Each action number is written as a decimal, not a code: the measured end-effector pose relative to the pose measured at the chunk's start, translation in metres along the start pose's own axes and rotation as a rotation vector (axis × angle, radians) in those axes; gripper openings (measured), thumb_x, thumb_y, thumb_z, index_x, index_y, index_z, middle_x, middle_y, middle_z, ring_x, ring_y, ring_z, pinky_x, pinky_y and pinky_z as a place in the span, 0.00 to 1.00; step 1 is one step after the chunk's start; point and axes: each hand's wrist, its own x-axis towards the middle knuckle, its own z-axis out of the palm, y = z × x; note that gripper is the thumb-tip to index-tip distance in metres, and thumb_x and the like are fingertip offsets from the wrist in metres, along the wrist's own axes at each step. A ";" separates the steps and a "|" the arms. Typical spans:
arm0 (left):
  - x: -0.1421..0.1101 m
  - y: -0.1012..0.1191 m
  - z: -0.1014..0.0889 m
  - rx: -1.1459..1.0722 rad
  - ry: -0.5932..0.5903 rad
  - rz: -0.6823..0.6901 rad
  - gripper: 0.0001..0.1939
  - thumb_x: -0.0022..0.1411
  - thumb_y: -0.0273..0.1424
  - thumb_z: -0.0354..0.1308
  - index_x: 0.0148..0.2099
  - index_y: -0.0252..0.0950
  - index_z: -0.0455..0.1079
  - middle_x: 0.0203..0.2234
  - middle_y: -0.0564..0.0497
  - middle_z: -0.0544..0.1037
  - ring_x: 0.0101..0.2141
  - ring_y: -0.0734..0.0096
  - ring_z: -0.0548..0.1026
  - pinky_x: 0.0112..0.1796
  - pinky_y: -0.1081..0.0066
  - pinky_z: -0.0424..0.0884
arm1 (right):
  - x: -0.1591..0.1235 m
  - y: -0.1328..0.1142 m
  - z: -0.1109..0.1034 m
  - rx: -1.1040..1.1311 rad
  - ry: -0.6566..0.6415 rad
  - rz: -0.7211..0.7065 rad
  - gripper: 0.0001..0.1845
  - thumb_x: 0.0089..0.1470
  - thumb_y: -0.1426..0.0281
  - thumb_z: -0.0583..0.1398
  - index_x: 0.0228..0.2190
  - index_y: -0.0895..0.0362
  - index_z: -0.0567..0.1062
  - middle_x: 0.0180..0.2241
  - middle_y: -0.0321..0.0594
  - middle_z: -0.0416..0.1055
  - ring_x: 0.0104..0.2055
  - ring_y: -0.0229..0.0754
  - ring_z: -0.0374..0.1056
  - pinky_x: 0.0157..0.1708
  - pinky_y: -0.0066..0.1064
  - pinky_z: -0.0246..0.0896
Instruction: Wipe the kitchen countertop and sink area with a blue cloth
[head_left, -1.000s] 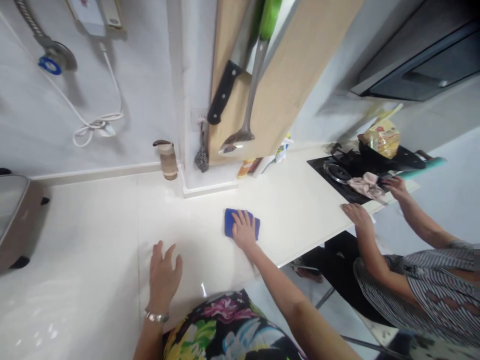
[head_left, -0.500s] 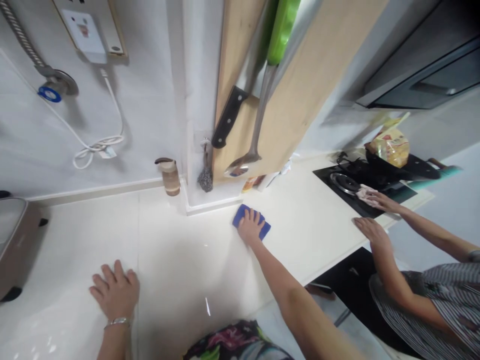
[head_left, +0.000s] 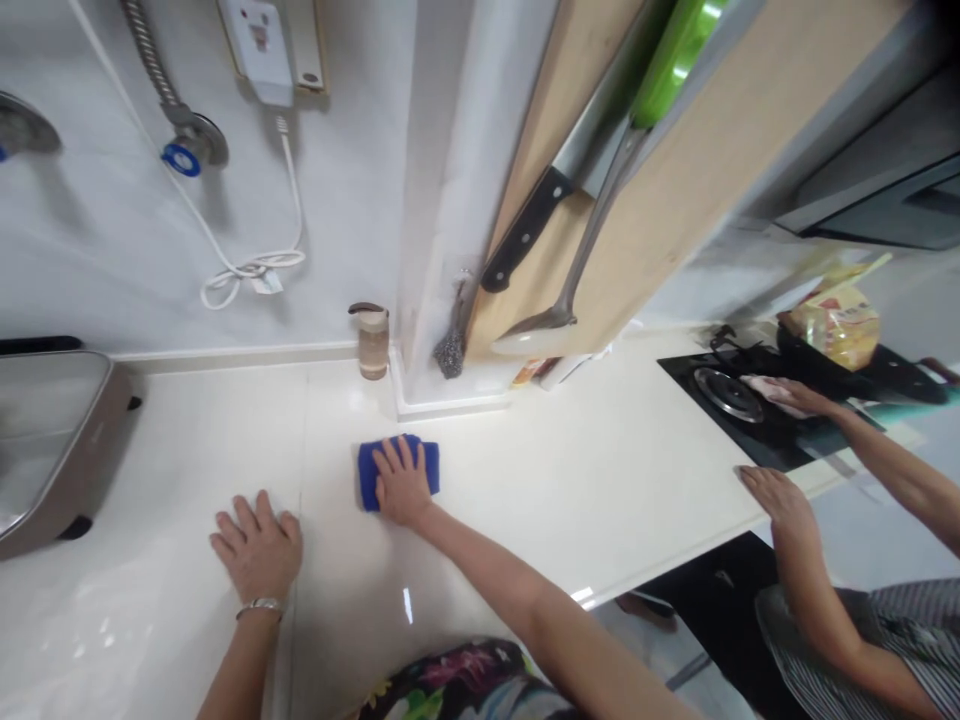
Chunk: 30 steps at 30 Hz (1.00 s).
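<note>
My right hand (head_left: 406,492) presses on a folded blue cloth (head_left: 368,475) on the white countertop (head_left: 570,470), its fingers spread over the top and the cloth's edges showing on both sides. To the left, my left hand (head_left: 262,555) lies flat on the counter with its fingers apart and nothing in it. A metal bracelet (head_left: 260,606) circles that wrist. Behind the cloth, a small brownish jar with a dark handle (head_left: 373,345) stands against the wall.
A brown, glass-topped appliance (head_left: 82,440) sits at the left. A knife (head_left: 529,230), a green-handled ladle (head_left: 592,250) and a steel scrubber (head_left: 450,350) hang by the corner. At the right, a co-worker's hand (head_left: 795,395) holds a pale cloth on the black stove (head_left: 690,385).
My right hand has slid the blue cloth leftward across the counter, past the wall corner. My left hand stays flat on the counter. The camera view has shifted left.
</note>
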 end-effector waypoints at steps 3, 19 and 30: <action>-0.002 -0.003 0.002 0.004 0.017 0.011 0.31 0.66 0.35 0.47 0.67 0.25 0.59 0.68 0.26 0.55 0.70 0.33 0.42 0.63 0.31 0.47 | -0.008 -0.017 0.000 0.030 -0.046 -0.288 0.30 0.67 0.61 0.47 0.67 0.53 0.58 0.72 0.40 0.45 0.74 0.57 0.32 0.69 0.64 0.26; -0.002 -0.007 0.004 0.075 -0.007 0.024 0.30 0.67 0.33 0.46 0.68 0.24 0.58 0.68 0.25 0.53 0.70 0.35 0.39 0.64 0.34 0.47 | 0.098 0.000 -0.001 0.058 -0.003 -0.306 0.28 0.65 0.64 0.50 0.65 0.51 0.62 0.70 0.38 0.51 0.73 0.51 0.38 0.70 0.56 0.27; -0.001 -0.005 0.002 0.058 -0.069 -0.019 0.31 0.68 0.33 0.44 0.69 0.24 0.55 0.69 0.27 0.51 0.71 0.38 0.37 0.65 0.35 0.44 | 0.150 0.008 0.003 0.049 0.012 -0.167 0.29 0.64 0.64 0.49 0.66 0.49 0.60 0.72 0.35 0.46 0.73 0.51 0.37 0.69 0.58 0.28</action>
